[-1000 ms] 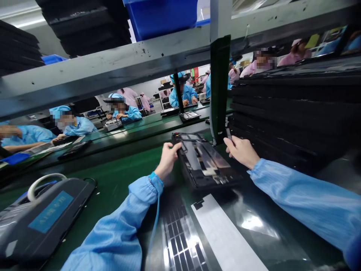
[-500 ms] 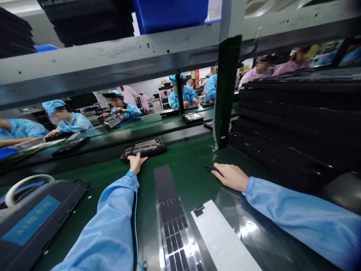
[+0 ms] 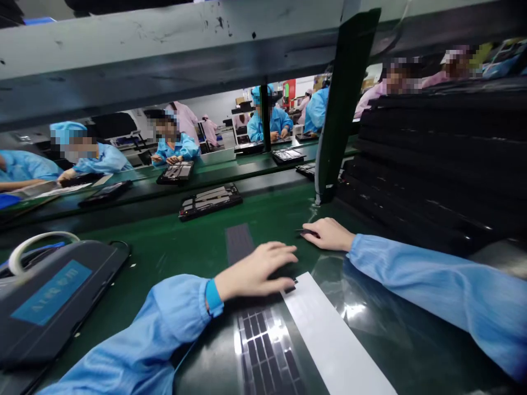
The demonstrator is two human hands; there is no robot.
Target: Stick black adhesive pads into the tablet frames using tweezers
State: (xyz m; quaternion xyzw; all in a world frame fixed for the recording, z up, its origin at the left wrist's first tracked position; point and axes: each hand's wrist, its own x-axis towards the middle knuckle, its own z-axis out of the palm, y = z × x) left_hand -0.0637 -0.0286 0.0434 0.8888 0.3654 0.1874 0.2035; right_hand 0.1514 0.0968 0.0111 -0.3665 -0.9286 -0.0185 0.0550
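My left hand point(image 3: 260, 270) is open, palm down and fingers spread, above the top of a white paper strip point(image 3: 337, 334) that has small black pieces at its upper corner. Under and beside it lies a clear sheet of black rectangular stickers point(image 3: 263, 351), partly covered by the hand. To the right, my right hand point(image 3: 329, 233) is closed low over the green bench, gripping a thin dark pointed tool point(image 3: 301, 231) whose exact kind I cannot make out. Beyond my hands, an opened flat electronic device point(image 3: 211, 202) in a black frame lies untouched.
A tall stack of black trays point(image 3: 432, 159) stands at right beside a green post point(image 3: 346, 104). A grey machine with a blue label point(image 3: 51, 291) sits at left. A metal shelf beam point(image 3: 164, 44) crosses above. Co-workers in blue sit across the bench, with more devices point(image 3: 288, 156).
My left hand carried the device to the far left, let it go, and came back to the white strip. My right hand moved down and left, keeping the thin tool.
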